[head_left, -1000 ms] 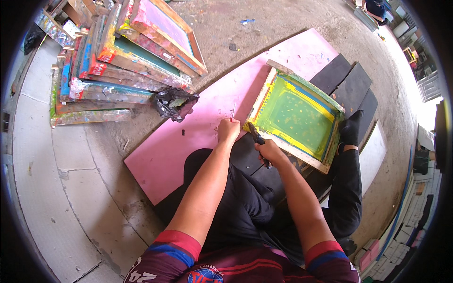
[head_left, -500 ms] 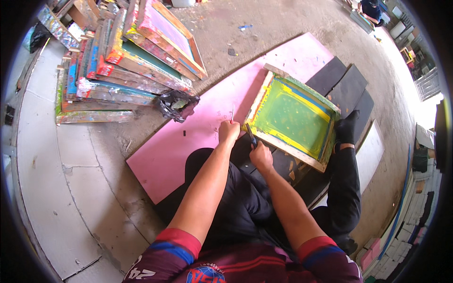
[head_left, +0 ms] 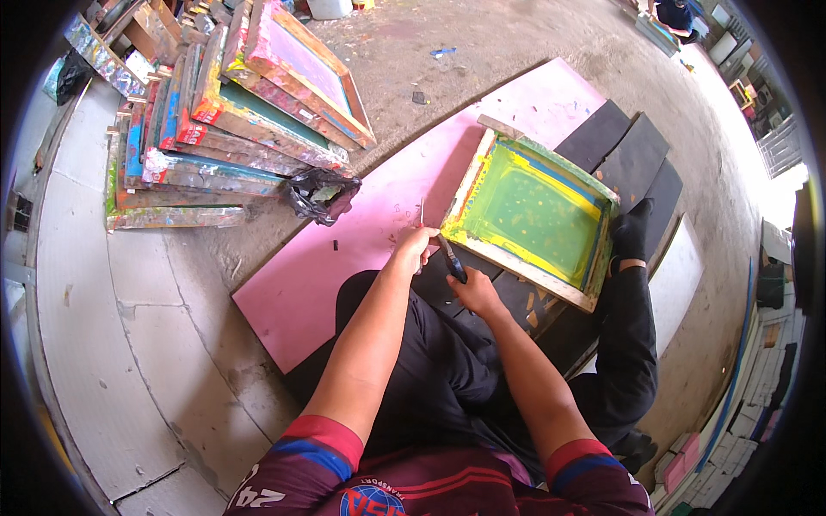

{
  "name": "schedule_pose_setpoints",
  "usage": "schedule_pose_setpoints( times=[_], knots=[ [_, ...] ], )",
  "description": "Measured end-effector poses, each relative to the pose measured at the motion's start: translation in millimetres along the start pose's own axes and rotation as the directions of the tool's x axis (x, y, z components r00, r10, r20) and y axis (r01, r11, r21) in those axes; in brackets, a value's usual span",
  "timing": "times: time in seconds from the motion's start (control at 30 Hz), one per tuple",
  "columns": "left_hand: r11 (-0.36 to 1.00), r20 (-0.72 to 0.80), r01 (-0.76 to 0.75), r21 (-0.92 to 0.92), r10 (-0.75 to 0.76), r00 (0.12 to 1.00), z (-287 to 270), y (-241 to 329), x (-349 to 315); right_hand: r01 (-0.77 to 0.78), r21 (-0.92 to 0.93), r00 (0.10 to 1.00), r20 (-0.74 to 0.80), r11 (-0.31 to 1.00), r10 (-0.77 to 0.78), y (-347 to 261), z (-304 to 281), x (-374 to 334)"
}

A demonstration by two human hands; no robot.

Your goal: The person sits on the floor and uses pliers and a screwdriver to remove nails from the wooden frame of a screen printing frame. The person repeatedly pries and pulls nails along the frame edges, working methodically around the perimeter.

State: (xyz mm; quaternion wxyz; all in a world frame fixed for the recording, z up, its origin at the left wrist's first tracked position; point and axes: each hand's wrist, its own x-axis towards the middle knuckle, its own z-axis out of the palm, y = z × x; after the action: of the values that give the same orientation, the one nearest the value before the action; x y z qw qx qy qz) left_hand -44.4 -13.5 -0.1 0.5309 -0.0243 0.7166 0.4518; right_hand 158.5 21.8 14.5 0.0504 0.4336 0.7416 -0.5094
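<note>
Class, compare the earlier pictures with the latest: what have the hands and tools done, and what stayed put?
The right hand moved left, bringing the tip of its dark tool close to the left hand, which turned slightly around its slim object. Neither was let go. The screen frame, pink board and black bag stayed put.

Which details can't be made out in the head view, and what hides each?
Head view:
Part of the thin tool: covered by the left hand.
Lower end of the dark tool: covered by the right hand.
Distant person: cut off by the top edge.
Dark bit on the pink board: too small to identify.
</note>
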Motion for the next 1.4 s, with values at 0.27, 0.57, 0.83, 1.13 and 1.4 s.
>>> schedule_pose_setpoints(
  times=[0.27,0.57,0.83,1.13,1.4],
  knots=[
    [0.977,-0.176,-0.119,-0.177,0.087,0.981,-2,5,-1,-0.328,0.703,0.912,0.411,0.632,0.015,-25,-21,-14],
    [0.966,-0.182,-0.142,-0.215,0.104,0.978,-4,10,-5,-0.419,0.817,0.863,0.494,0.396,-0.107,-26,-14,1],
    [0.980,-0.256,-0.198,0.033,0.200,0.946,-2,1,17,-0.411,0.626,0.905,0.368,0.662,0.214,-12,5,18],
    [0.908,-0.473,-0.181,0.378,0.358,0.805,-5,6,22,-0.090,-0.215,0.935,-0.355,0.972,0.008,2,37,19],
    [0.907,-0.490,-0.165,0.388,0.354,0.796,-9,12,11,-0.202,0.633,0.959,0.283,0.747,0.019,0,3,-4]
  ],
)
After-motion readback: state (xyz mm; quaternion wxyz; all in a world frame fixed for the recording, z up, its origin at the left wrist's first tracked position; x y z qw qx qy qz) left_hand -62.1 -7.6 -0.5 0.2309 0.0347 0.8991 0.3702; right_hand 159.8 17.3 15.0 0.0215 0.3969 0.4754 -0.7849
